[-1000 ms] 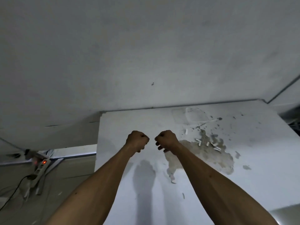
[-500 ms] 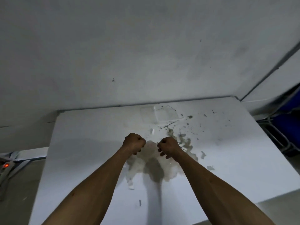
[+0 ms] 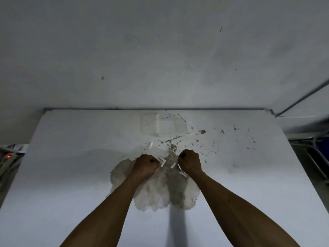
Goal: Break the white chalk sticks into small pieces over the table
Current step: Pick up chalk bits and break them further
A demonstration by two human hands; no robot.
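Against the pale grey wall (image 3: 160,50), the white table (image 3: 62,157) fills the lower part of my view, and I will place everything else by the big tan stain (image 3: 160,189) near its middle. Beyond the stain, close to the table's far edge, is a faint rectangular outline (image 3: 165,123), and dark specks (image 3: 204,145) scatter out to the far right of the stain. Off the table's left edge, well away from the stain, a power strip (image 3: 8,156) shows a red light.

Both my forearms reach in over the stain. My left hand (image 3: 146,164) is balled into a fist above the stain's far left part, and my right hand (image 3: 189,162) is balled the same way above its far right part, the two fists apart with a gap between them. Whether either fist has chalk inside it, I cannot tell.

Small white chalk pieces (image 3: 162,161) lie on the stain's far end, in the gap between my fists; one more sits just under my right wrist, and another piece (image 3: 150,145) rests a little beyond the stain.
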